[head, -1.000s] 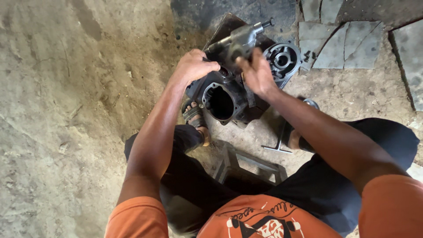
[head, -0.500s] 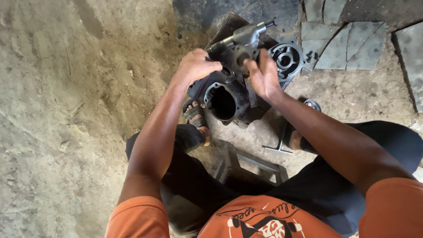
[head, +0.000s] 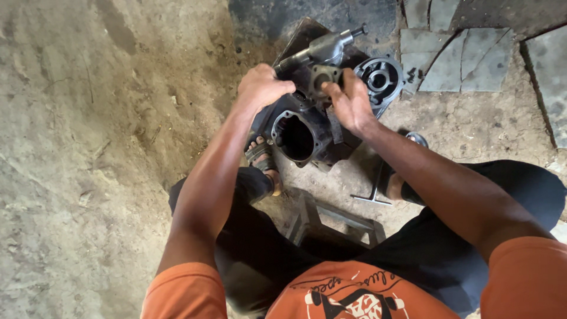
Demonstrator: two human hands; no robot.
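A dark greasy metal engine casing (head: 301, 133) with a large round bore stands on the ground between my feet. My left hand (head: 263, 87) grips its upper left edge. My right hand (head: 349, 103) rests on its top, fingers at a small round flanged opening (head: 322, 78). A grey metal shaft part (head: 325, 47) sticks out behind the casing.
A round grey housing cover (head: 381, 77) lies just right of the casing. A T-shaped metal tool (head: 373, 192) lies on the ground by my right foot. A low metal stool frame (head: 331, 215) sits under me. Broken stone slabs (head: 460, 56) cover the ground at upper right; dirt ground (head: 100, 147) at left.
My right hand has shifted slightly left on top of the casing, uncovering the flanged opening. My left hand keeps its grip.
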